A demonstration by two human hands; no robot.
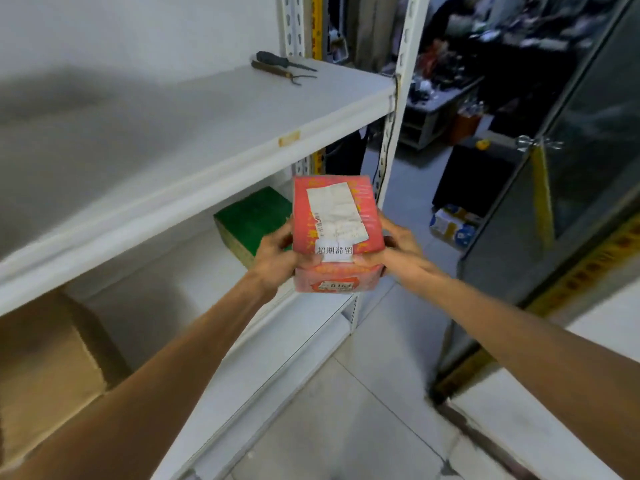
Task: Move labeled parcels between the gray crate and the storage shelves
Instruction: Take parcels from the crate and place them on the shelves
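A red parcel with a white shipping label and a small white sticker is held up in front of the white storage shelves. My left hand grips its left side and my right hand grips its right side, thumbs on the near face. The parcel hovers by the shelf's right end, over the front edge of the lower shelf. A green parcel lies on the lower shelf just behind my left hand. The gray crate is not in view.
A screwdriver and a small hooked tool lie at the back of the upper shelf. A brown cardboard box sits on the lower shelf at the left. A glass door stands at the right, tiled floor below.
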